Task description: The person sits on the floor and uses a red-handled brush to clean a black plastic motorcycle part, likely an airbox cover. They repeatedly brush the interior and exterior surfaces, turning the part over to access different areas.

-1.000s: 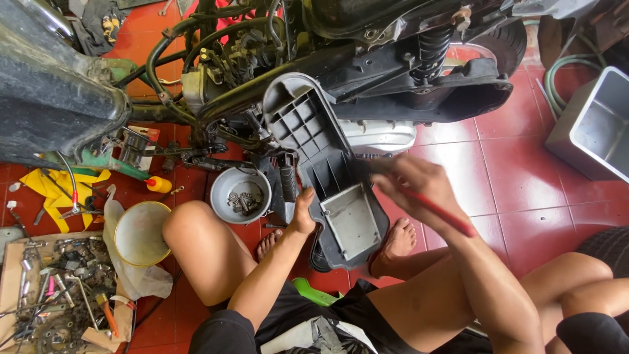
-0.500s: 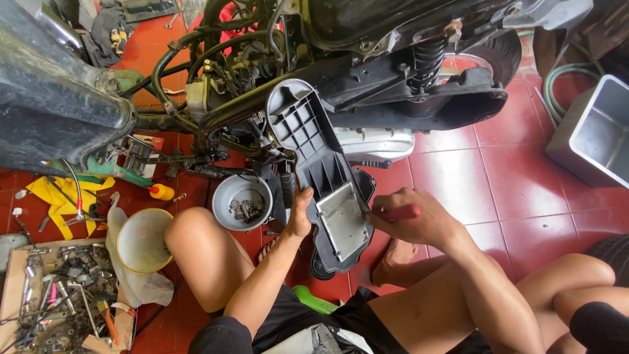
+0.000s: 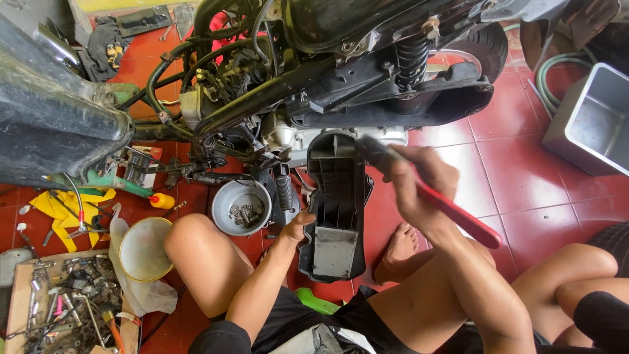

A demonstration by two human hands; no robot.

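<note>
A long black plastic cover [image 3: 335, 203] with ribs inside lies on the red floor between my knees, under a stripped scooter [image 3: 295, 72]. My left hand [image 3: 296, 226] holds the cover's left edge. My right hand [image 3: 419, 180] grips a red-handled brush [image 3: 458, 215]; its dark bristle end rests near the cover's upper part and is blurred.
A grey bowl of bolts [image 3: 241, 206] sits left of the cover, a cream bowl [image 3: 143, 249] further left. A board with several tools [image 3: 59, 305] lies at the lower left. A grey metal tub [image 3: 590, 121] stands at the right. A tyre [image 3: 609, 239] is near my right knee.
The cover has dropped lower and turned more upright in view. My right hand has swung up from the cover's lower pocket to its upper end with the brush.
</note>
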